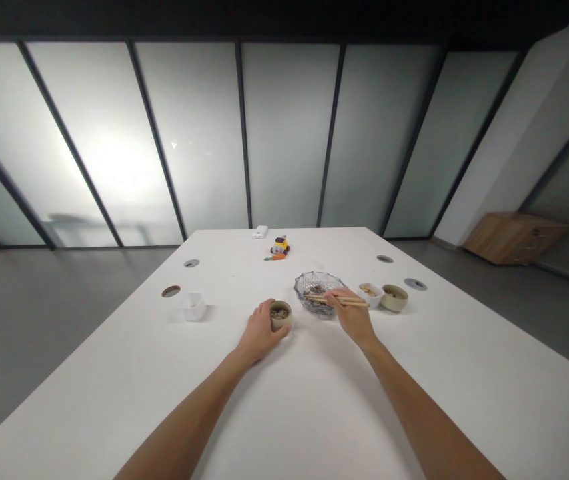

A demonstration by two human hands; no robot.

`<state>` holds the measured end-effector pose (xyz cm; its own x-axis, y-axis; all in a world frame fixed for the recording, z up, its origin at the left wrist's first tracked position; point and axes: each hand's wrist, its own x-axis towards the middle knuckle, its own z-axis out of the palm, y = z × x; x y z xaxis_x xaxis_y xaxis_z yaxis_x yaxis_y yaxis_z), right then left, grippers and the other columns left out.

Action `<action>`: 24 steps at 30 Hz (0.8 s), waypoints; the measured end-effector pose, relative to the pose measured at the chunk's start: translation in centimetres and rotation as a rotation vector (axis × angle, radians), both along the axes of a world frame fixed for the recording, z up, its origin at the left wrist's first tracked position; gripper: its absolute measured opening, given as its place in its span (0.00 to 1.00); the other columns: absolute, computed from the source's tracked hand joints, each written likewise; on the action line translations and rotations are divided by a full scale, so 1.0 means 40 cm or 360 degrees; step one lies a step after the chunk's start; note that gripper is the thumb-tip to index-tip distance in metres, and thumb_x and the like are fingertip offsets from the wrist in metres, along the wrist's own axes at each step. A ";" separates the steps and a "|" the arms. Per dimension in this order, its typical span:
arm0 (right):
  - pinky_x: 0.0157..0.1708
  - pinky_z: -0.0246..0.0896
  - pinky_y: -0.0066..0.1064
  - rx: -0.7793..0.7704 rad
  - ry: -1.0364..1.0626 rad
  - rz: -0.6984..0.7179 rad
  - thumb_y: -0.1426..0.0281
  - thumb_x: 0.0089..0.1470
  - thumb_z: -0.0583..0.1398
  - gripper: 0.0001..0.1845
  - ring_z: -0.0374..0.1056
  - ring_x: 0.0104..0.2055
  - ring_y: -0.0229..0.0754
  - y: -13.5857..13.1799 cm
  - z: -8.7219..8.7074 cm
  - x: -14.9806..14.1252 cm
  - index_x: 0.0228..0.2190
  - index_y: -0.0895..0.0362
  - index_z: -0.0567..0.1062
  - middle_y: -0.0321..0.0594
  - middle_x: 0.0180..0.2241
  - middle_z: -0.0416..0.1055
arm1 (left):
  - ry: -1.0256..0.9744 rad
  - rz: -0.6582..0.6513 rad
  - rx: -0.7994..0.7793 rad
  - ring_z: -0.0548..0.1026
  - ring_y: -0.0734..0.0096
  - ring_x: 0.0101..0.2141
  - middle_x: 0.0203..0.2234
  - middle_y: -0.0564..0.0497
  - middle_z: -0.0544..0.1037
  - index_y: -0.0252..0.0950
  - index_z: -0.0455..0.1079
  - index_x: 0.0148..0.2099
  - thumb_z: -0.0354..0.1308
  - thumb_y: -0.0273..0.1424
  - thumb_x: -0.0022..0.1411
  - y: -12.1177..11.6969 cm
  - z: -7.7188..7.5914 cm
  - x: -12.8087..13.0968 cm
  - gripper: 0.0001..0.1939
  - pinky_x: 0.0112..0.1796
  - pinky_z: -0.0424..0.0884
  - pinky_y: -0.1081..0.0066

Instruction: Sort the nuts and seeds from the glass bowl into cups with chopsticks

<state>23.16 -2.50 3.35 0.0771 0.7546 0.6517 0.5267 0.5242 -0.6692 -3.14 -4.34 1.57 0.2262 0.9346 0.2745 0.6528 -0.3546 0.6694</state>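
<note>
My left hand (pixel 260 331) is wrapped round a small beige bowl (pixel 281 324) on the table, with small brownish pieces inside it. In my right hand (pixel 351 319) is a pair of chopsticks (pixel 351 302), pointing left. Their tips are in a clear glass bowl (pixel 301 283) that holds dark pieces too small to name. Just right of that hand stand a white bowl (pixel 375 302) with yellowish pieces and a second beige bowl (pixel 395 305), its contents unclear.
A white square bowl (pixel 193 308) stands on the left of the white table (pixel 129 373). Farther back are a yellow toy car (pixel 280 245), an orange carrot-shaped thing (pixel 278 257) and a white box-like object (pixel 261 232). Several round holes, some covered, mark both sides of the tabletop.
</note>
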 end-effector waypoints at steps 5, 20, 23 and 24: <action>0.40 0.71 0.42 0.0025 0.0019 -0.0018 0.41 0.62 0.57 0.30 0.75 0.35 0.50 -0.005 0.005 -0.003 0.28 0.52 0.80 0.44 0.31 0.81 | 0.0018 0.0003 -0.0008 0.70 0.49 0.62 0.61 0.37 0.71 0.35 0.60 0.67 0.65 0.37 0.61 0.002 -0.001 0.001 0.35 0.63 0.64 0.54; 0.37 0.80 0.45 -0.0353 0.0706 0.0356 0.40 0.50 0.67 0.27 0.79 0.33 0.51 -0.039 0.056 -0.056 0.30 0.52 0.80 0.43 0.33 0.81 | -0.0021 0.0003 0.0017 0.72 0.50 0.59 0.60 0.39 0.73 0.37 0.63 0.64 0.66 0.36 0.59 -0.003 0.003 0.001 0.33 0.61 0.66 0.54; 0.36 0.77 0.42 -0.0198 0.0523 0.0129 0.39 0.55 0.62 0.29 0.78 0.33 0.50 -0.043 0.070 -0.031 0.30 0.53 0.80 0.44 0.31 0.81 | -0.0026 0.0004 0.0034 0.72 0.50 0.59 0.59 0.40 0.73 0.38 0.63 0.64 0.66 0.37 0.59 -0.002 0.001 0.001 0.33 0.61 0.66 0.54; 0.36 0.75 0.41 -0.0120 0.0396 0.0018 0.40 0.57 0.61 0.29 0.77 0.33 0.50 -0.042 0.074 -0.016 0.30 0.53 0.80 0.44 0.31 0.81 | -0.0027 0.0001 0.0035 0.72 0.50 0.59 0.59 0.40 0.74 0.38 0.63 0.64 0.66 0.37 0.59 -0.002 0.001 0.000 0.33 0.61 0.66 0.54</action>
<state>22.51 -4.17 6.32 0.2191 0.8022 0.5554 0.3352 0.4727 -0.8150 -3.13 -4.44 1.61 0.2208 0.9283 0.2991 0.6414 -0.3692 0.6725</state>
